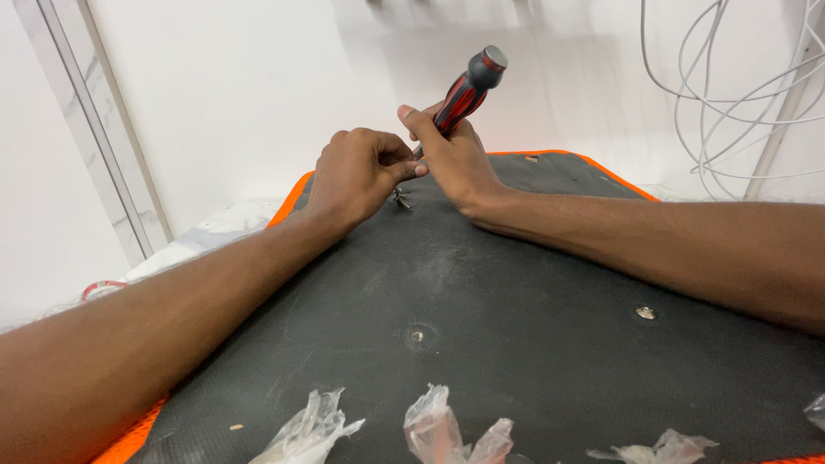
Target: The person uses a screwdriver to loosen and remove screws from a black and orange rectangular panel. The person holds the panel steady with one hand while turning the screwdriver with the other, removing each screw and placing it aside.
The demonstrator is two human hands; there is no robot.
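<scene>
We see three bits of crinkly clear plastic wrap (434,425) lying along the near edge of the black panel (516,283). Two small round metal studs sit in the panel, one in the middle (418,336) and one more to the right (645,313). Thin white cables (730,94) hang in loops at the top right. Our own two arms stretch across the panel and hide part of it. The hands cover most of the tool's metal end, so we cannot tell what its tip looks like.

Our right hand (455,159) is closed around a screwdriver (468,90). The screwdriver has a thick red and black handle with a grey cap on top. It leans up and to the right, at the far end of the panel. Our left hand (361,172) is curled, with the fingers pinched together right by the bottom of the screwdriver. We cannot tell if these fingers hold anything. A small metal screw (401,199) sticks up from the panel just under the two hands.

The panel is flat, dark and a bit dusty, with a bright orange edge (292,198). It rests on a white surface (215,232). Behind it is a plain white wall (258,77), with a pale strip (94,129) running down it on the left.
</scene>
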